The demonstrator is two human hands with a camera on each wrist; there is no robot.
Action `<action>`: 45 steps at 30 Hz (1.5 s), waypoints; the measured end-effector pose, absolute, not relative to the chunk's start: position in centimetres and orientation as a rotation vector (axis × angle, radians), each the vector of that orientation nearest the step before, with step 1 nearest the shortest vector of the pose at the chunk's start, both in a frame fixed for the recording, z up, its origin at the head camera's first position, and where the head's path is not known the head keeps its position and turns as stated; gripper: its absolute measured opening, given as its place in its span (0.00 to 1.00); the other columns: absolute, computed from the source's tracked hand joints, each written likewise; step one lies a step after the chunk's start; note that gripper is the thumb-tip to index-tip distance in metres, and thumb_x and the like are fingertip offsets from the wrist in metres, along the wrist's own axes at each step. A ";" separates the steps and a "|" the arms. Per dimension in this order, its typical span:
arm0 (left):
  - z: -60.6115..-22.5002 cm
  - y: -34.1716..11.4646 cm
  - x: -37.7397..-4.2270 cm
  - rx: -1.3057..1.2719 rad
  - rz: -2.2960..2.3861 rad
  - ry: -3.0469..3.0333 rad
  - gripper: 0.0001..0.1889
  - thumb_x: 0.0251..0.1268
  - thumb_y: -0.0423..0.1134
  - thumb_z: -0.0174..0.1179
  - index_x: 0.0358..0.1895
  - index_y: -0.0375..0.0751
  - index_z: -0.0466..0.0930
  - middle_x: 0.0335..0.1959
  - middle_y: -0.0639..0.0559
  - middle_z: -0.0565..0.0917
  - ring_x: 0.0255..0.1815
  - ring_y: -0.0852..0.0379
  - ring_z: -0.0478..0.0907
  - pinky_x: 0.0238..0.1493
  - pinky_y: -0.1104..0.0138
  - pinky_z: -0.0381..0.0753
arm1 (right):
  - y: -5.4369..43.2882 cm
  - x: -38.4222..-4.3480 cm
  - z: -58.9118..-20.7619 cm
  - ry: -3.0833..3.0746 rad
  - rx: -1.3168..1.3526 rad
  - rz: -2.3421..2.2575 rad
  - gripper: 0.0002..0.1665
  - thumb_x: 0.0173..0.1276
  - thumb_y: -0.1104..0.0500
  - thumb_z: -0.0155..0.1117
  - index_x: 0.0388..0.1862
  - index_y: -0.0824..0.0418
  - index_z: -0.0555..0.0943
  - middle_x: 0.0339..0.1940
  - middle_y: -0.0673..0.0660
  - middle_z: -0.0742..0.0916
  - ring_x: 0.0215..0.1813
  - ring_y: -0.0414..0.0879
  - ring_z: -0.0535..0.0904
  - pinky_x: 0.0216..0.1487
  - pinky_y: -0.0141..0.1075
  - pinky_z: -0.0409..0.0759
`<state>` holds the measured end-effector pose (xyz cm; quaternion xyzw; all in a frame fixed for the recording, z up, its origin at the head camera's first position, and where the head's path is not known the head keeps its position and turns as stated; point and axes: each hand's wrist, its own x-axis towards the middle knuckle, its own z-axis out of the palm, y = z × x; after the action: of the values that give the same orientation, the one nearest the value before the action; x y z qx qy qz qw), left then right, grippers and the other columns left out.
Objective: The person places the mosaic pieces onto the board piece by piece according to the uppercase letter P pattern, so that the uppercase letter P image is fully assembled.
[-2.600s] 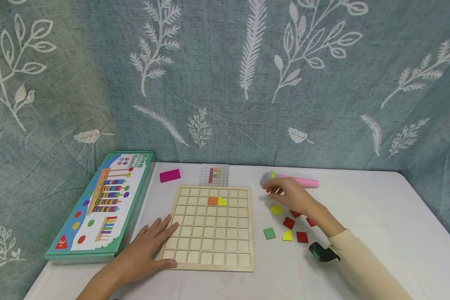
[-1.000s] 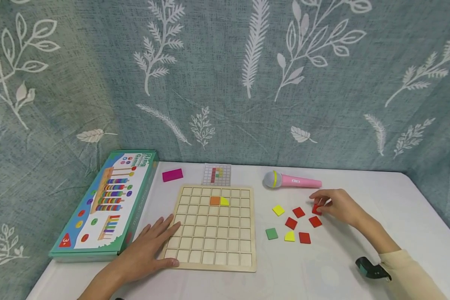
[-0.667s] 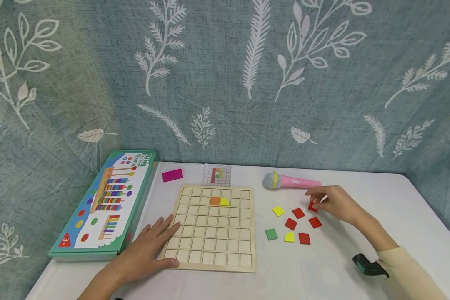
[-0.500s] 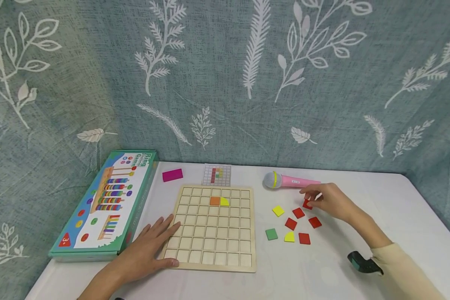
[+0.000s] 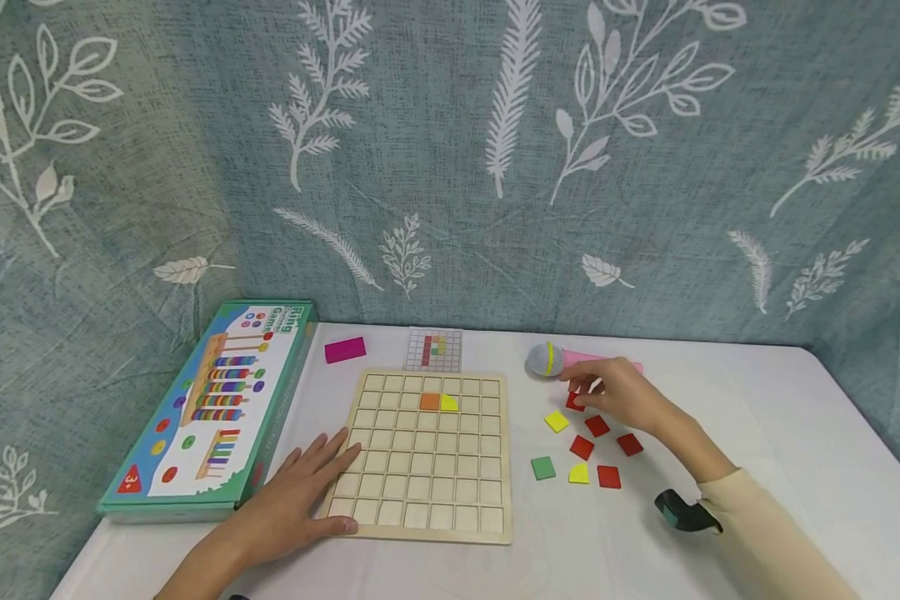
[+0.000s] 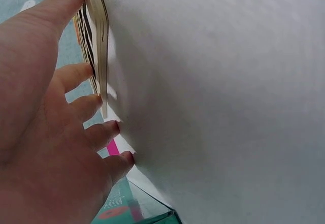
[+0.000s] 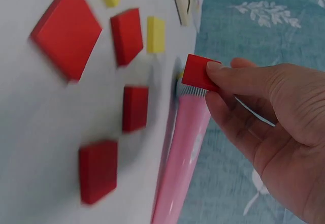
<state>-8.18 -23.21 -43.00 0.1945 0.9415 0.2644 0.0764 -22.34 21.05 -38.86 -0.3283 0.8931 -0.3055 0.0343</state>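
My right hand [image 5: 621, 395] pinches a red square tile [image 7: 197, 72] between thumb and fingers, held above the table in front of the toy microphone [image 5: 544, 360]. Below it lie several red tiles [image 5: 609, 477], a yellow square tile [image 5: 557, 422], a yellow quarter-round tile [image 5: 579, 473] and a green tile [image 5: 543, 468]. With fingers spread, my left hand [image 5: 294, 498] rests on the left edge of a wooden grid board [image 5: 446, 465]. An orange square [image 5: 430, 402] and a yellow quarter-round piece [image 5: 448, 403] sit side by side in the board's second row.
Behind the board lies a small pattern card [image 5: 433, 350] with coloured squares on a grid. A magenta block [image 5: 345, 350] is left of the card. The green-edged game box [image 5: 210, 408] takes up the table's left side, and a patterned curtain [image 5: 450, 167] hangs behind.
My right hand reached to the right side, picked up a red tile there, and has carried it left past the microphone's handle. The left hand has stayed on the board.
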 end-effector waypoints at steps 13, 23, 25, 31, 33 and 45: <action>-43.1 -23.2 -8.2 0.589 0.767 2.823 0.48 0.54 0.67 0.62 0.74 0.42 0.62 0.77 0.41 0.56 0.76 0.32 0.49 0.70 0.35 0.48 | 16.4 -23.1 -39.0 2.691 -1.093 -0.915 0.16 0.60 0.71 0.70 0.49 0.69 0.83 0.35 0.51 0.86 0.39 0.44 0.81 0.45 0.38 0.84; -43.0 -23.1 -8.3 0.610 0.757 2.831 0.50 0.52 0.68 0.63 0.74 0.41 0.63 0.77 0.40 0.57 0.75 0.31 0.50 0.69 0.34 0.49 | 13.0 -23.6 -39.4 2.645 -1.137 -0.932 0.16 0.60 0.73 0.68 0.49 0.68 0.83 0.35 0.51 0.87 0.39 0.43 0.82 0.43 0.35 0.83; -42.9 -23.1 -8.3 0.602 0.766 2.823 0.50 0.52 0.68 0.63 0.74 0.41 0.63 0.77 0.40 0.56 0.76 0.31 0.49 0.70 0.34 0.48 | 12.3 -23.8 -39.6 2.631 -1.147 -0.933 0.16 0.60 0.74 0.68 0.49 0.68 0.83 0.35 0.52 0.87 0.39 0.43 0.82 0.43 0.34 0.83; -42.8 -23.1 -8.4 0.600 0.762 2.826 0.50 0.52 0.68 0.62 0.74 0.41 0.63 0.77 0.41 0.57 0.76 0.31 0.49 0.70 0.35 0.48 | 10.4 -24.2 -40.0 2.614 -1.174 -0.954 0.16 0.60 0.72 0.69 0.49 0.67 0.84 0.35 0.52 0.87 0.39 0.43 0.83 0.41 0.30 0.82; -42.8 -23.0 -8.4 0.598 0.762 2.824 0.50 0.52 0.68 0.62 0.74 0.41 0.63 0.77 0.41 0.56 0.76 0.31 0.49 0.70 0.35 0.48 | 9.8 -24.2 -40.0 2.615 -1.175 -0.962 0.16 0.60 0.72 0.69 0.49 0.66 0.84 0.35 0.52 0.87 0.38 0.43 0.83 0.41 0.30 0.82; -42.6 -23.1 -8.4 0.589 0.747 2.820 0.49 0.52 0.67 0.63 0.74 0.42 0.62 0.77 0.41 0.56 0.76 0.31 0.49 0.70 0.35 0.48 | 4.4 -24.2 -40.8 2.551 -1.254 -1.101 0.14 0.62 0.70 0.69 0.48 0.68 0.84 0.37 0.56 0.88 0.40 0.45 0.83 0.41 0.27 0.81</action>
<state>-8.41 -23.07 -42.61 0.1972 0.9443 0.2503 0.0826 -24.17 4.35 -40.81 -0.4109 0.8360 -0.3607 0.0467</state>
